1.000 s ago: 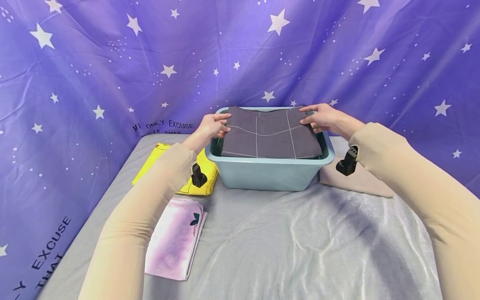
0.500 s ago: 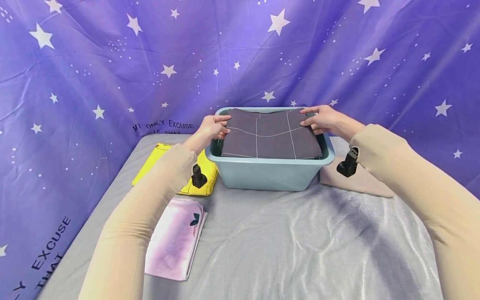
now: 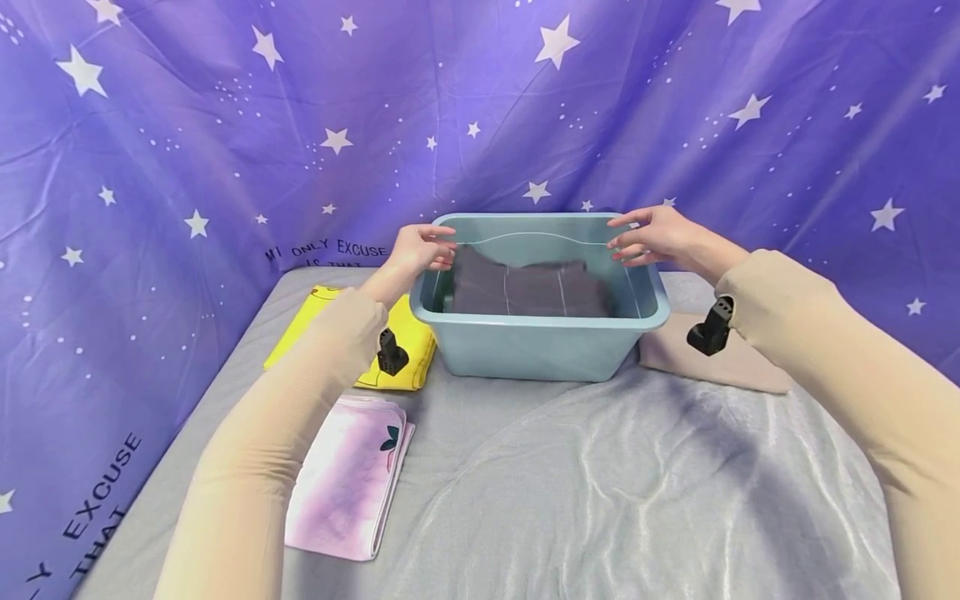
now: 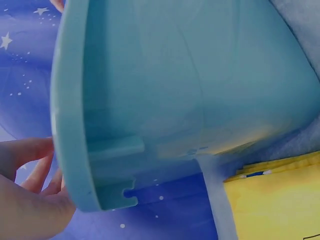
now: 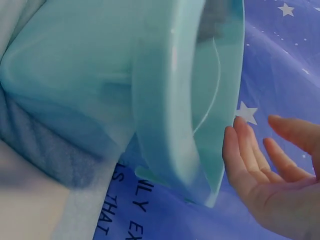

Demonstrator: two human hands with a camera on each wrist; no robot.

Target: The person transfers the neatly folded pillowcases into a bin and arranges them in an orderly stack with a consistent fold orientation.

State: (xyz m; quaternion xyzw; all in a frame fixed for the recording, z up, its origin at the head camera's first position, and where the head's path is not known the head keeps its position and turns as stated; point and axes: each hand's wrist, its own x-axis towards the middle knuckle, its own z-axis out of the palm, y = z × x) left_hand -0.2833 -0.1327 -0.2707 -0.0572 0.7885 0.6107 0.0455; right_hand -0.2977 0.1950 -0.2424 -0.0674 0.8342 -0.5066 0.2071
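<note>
A dark grey folded cloth (image 3: 517, 290) with thin white lines lies inside the light blue plastic tub (image 3: 536, 350); it looks blurred, and the front wall hides its lower part. At the tub's back left corner is my left hand (image 3: 417, 248), fingers extended and holding nothing. The left wrist view shows that hand (image 4: 35, 200) right beside the tub's rim (image 4: 70, 125). Over the opposite corner hovers my right hand (image 3: 663, 236). In the right wrist view its fingers (image 5: 245, 155) are spread, close to the rim, with nothing between them.
Left of the tub lies a yellow folded cloth (image 3: 408, 346), with a white and purple folded cloth (image 3: 348, 483) nearer me. A beige folded cloth (image 3: 712, 354) lies right of the tub. Grey fabric (image 3: 540, 483) covers the surface; a purple starry curtain (image 3: 450, 100) hangs behind.
Both hands have let go of the dark grey cloth, which has dropped from rim height down into the tub. The hands have moved slightly apart.
</note>
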